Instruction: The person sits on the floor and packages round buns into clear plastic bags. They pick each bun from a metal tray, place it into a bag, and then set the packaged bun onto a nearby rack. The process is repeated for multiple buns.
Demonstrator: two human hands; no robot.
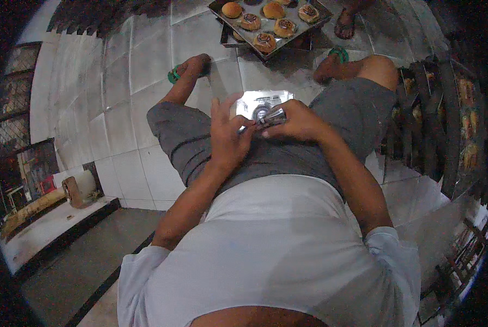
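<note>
Between my knees both hands meet at a shiny, crinkled plastic bag. My left hand pinches its near left edge between thumb and forefinger, the other fingers raised. My right hand is closed round its right side. Just beyond lies a bright, silvery plastic sheet with a dark round print; whether it is one piece with the bag I cannot tell. My fingers partly cover the bag, so any contents are hidden.
Ahead on the tiled floor, a metal tray holds several buns, some in printed clear wrappers, above another tray. Beside it is another person's foot. Dark racks of packed goods stand at right. A ledge runs along the left.
</note>
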